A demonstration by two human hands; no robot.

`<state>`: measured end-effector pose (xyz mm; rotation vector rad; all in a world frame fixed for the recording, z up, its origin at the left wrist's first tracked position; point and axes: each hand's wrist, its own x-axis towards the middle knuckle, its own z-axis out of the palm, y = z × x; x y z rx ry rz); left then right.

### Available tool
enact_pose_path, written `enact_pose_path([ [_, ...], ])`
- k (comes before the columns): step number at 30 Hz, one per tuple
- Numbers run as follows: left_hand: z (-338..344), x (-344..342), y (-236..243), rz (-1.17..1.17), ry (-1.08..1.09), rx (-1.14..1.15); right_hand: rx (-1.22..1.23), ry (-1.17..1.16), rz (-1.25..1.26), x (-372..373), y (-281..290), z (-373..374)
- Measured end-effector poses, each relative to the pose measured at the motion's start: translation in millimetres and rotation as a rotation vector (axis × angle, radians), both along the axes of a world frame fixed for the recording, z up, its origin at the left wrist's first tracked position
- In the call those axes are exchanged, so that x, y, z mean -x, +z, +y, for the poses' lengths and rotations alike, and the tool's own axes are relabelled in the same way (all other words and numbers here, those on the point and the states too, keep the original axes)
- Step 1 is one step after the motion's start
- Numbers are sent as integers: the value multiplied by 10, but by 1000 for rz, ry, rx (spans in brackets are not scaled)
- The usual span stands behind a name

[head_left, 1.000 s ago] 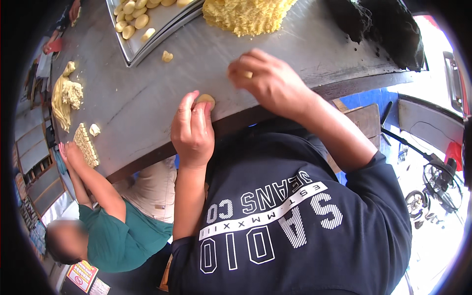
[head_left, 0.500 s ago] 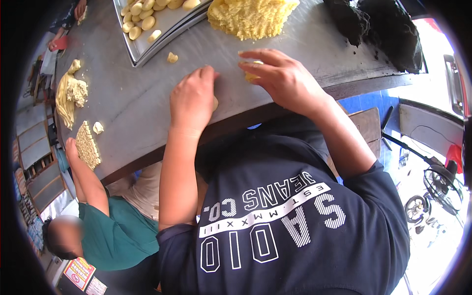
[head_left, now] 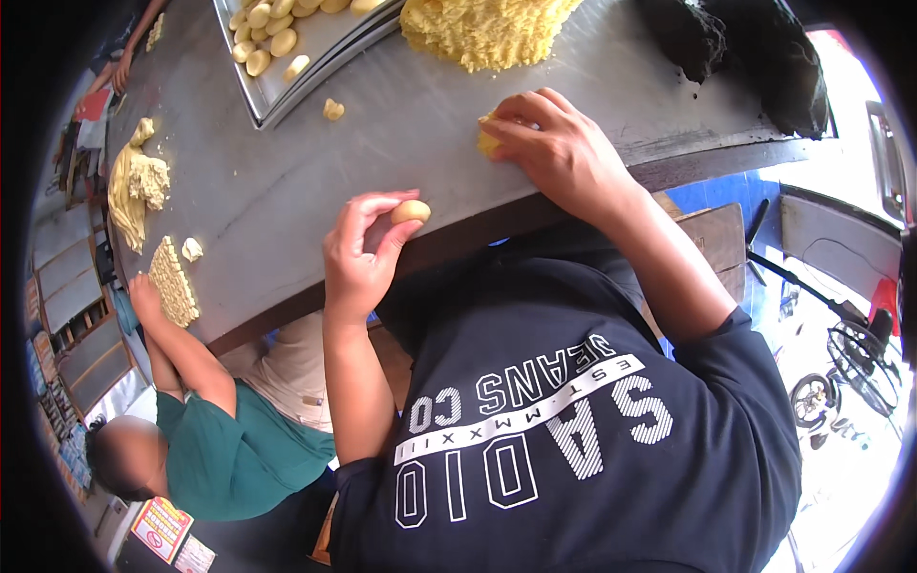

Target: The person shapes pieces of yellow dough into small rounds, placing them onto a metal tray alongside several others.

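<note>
My left hand (head_left: 358, 253) holds a small smooth dough ball (head_left: 412, 211) between thumb and fingertips, just above the near edge of the grey metal table (head_left: 401, 124). My right hand (head_left: 554, 143) rests on the table further right, its fingers closed over a lump of yellow dough (head_left: 487, 143). A large crumbly yellow dough heap (head_left: 482, 29) lies beyond it. At the far left stands a metal tray (head_left: 306, 67) with several shaped dough pieces (head_left: 263, 43). One small dough bit (head_left: 332, 109) lies loose beside the tray.
A co-worker in a green shirt (head_left: 229, 449) sits at my left, a hand on a flat textured dough slab (head_left: 175, 282). More dough (head_left: 134, 186) lies further along. Dark cloth (head_left: 755, 57) sits at the table's far right. A fan (head_left: 860, 353) stands on the floor.
My left hand lifted off the table and turned up, now showing a rounded dough ball in its fingertips. My right hand stayed on the dough lump, shifted slightly right.
</note>
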<state>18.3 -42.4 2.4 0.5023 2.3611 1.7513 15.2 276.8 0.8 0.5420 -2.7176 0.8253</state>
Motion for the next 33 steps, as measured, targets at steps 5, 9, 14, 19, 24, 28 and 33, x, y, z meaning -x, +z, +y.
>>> enact_pose_path([
  [5,-44,79,119,463,33,270,-18,-74,146,106,75,83],
  [9,151,214,158,759,38,521,-124,-76,21,68,124,59],
  [14,258,158,223,665,-4,905,59,-25,-50,58,203,65],
  [19,-158,336,269,-181,272,-121,359,84,-181,-27,154,121],
  [24,-127,949,76,55,421,-278,135,85,197,-17,108,169],
  [28,11,1225,-36,702,330,845,-25,-67,21,2,29,138],
  [33,31,1118,-3,320,314,655,-108,-101,74,167,167,282],
])
